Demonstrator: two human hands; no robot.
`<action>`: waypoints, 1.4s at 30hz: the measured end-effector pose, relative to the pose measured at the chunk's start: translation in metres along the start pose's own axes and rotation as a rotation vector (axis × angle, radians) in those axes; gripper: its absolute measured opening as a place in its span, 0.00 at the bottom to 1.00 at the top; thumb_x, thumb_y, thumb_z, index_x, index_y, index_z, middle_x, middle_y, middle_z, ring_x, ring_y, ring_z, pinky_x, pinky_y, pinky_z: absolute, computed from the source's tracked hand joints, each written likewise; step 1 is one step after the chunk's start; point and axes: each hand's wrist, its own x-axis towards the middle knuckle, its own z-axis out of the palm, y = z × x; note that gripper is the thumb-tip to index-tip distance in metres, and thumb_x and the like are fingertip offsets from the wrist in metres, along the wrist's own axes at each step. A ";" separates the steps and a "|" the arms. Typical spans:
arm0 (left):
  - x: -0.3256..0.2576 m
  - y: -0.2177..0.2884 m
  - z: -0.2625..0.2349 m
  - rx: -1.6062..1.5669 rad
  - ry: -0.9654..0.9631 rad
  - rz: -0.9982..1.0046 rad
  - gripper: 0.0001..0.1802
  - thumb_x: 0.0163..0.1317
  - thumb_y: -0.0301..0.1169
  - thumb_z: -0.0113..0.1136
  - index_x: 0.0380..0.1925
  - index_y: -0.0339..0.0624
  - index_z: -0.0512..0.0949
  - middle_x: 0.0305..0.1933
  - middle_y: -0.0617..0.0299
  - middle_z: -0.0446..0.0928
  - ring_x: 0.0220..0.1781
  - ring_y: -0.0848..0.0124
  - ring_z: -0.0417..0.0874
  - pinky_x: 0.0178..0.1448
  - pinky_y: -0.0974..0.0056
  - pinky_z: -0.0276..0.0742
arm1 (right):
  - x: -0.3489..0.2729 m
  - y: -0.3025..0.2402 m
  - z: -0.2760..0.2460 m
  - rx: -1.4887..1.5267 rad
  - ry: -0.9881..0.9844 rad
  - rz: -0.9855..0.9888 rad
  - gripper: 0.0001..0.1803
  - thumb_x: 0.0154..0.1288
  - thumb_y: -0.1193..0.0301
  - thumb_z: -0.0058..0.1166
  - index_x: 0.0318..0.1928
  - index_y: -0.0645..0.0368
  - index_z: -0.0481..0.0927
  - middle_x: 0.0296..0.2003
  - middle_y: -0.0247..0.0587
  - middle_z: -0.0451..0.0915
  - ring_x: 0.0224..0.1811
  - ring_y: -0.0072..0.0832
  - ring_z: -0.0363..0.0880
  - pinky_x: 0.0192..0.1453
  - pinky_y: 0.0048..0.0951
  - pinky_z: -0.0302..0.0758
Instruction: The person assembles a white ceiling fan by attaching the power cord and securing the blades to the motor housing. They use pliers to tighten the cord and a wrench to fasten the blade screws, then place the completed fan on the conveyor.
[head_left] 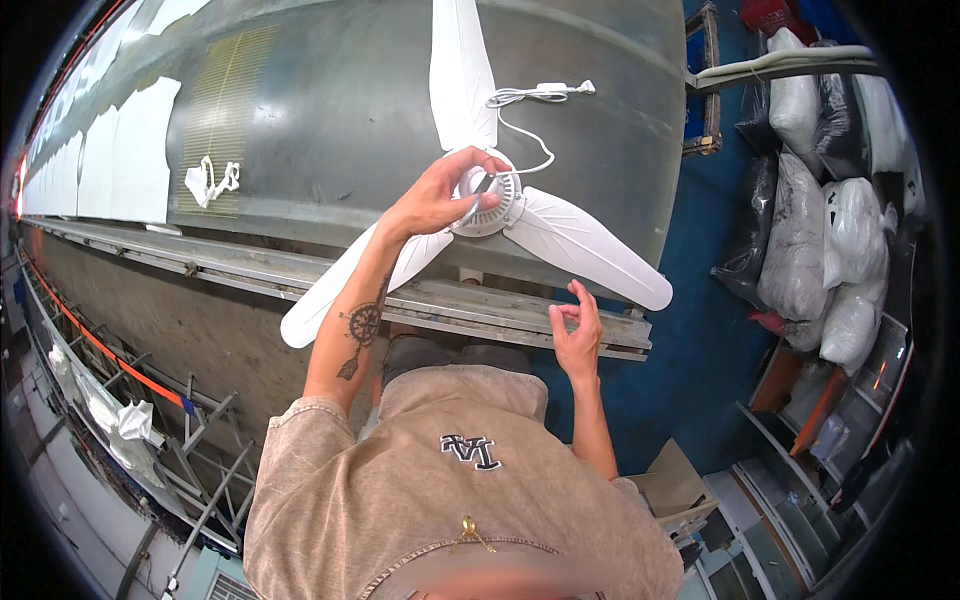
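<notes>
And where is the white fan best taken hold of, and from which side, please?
Probably by its round central hub, coming from the near side. The three long blades spread out from it, so gripping there should balance better than at a tip, and a gap between two blades opens on that side. The left hand is at the hub.

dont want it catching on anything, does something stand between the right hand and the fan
Nothing visible stands between the right hand and the nearest blade of the white fan, just a gap. The metal rail appears to lie beneath the hand, not in its path.
</notes>
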 end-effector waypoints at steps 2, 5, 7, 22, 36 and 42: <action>0.001 0.002 -0.001 0.006 -0.017 -0.014 0.23 0.64 0.38 0.77 0.51 0.40 0.77 0.62 0.57 0.80 0.66 0.69 0.76 0.73 0.58 0.69 | 0.004 -0.001 -0.003 0.023 0.022 0.007 0.31 0.70 0.75 0.64 0.71 0.67 0.71 0.62 0.53 0.79 0.44 0.30 0.87 0.52 0.31 0.84; 0.003 0.005 -0.006 0.089 -0.064 -0.109 0.24 0.63 0.40 0.75 0.52 0.41 0.79 0.61 0.57 0.83 0.65 0.66 0.79 0.72 0.57 0.71 | 0.009 -0.001 -0.009 0.048 0.069 0.036 0.31 0.71 0.71 0.64 0.70 0.68 0.72 0.62 0.53 0.79 0.43 0.32 0.87 0.52 0.34 0.83; 0.005 0.007 -0.012 0.033 -0.143 -0.052 0.27 0.61 0.42 0.78 0.54 0.41 0.80 0.62 0.57 0.83 0.66 0.66 0.79 0.73 0.57 0.70 | 0.011 0.000 -0.014 0.045 0.096 0.023 0.31 0.71 0.71 0.64 0.70 0.68 0.72 0.62 0.54 0.79 0.43 0.32 0.87 0.52 0.34 0.83; 0.013 0.015 -0.019 -0.078 -0.131 -0.146 0.33 0.57 0.53 0.80 0.51 0.39 0.82 0.57 0.57 0.85 0.64 0.66 0.82 0.71 0.56 0.75 | 0.047 -0.029 -0.003 0.143 0.135 -0.164 0.31 0.70 0.73 0.64 0.70 0.66 0.72 0.60 0.53 0.80 0.41 0.34 0.87 0.52 0.35 0.83; -0.022 0.005 -0.002 0.033 0.100 0.015 0.30 0.65 0.30 0.74 0.65 0.35 0.75 0.72 0.51 0.76 0.78 0.62 0.69 0.84 0.56 0.58 | 0.034 -0.043 -0.021 0.142 0.217 -0.207 0.31 0.68 0.73 0.65 0.70 0.65 0.72 0.60 0.53 0.81 0.39 0.34 0.87 0.50 0.35 0.83; -0.136 -0.002 -0.008 0.293 0.271 -0.014 0.27 0.67 0.25 0.71 0.65 0.36 0.76 0.63 0.56 0.81 0.67 0.66 0.81 0.76 0.58 0.74 | -0.022 -0.036 -0.023 0.069 0.019 -0.175 0.23 0.69 0.70 0.66 0.61 0.67 0.80 0.47 0.51 0.87 0.43 0.39 0.88 0.52 0.37 0.83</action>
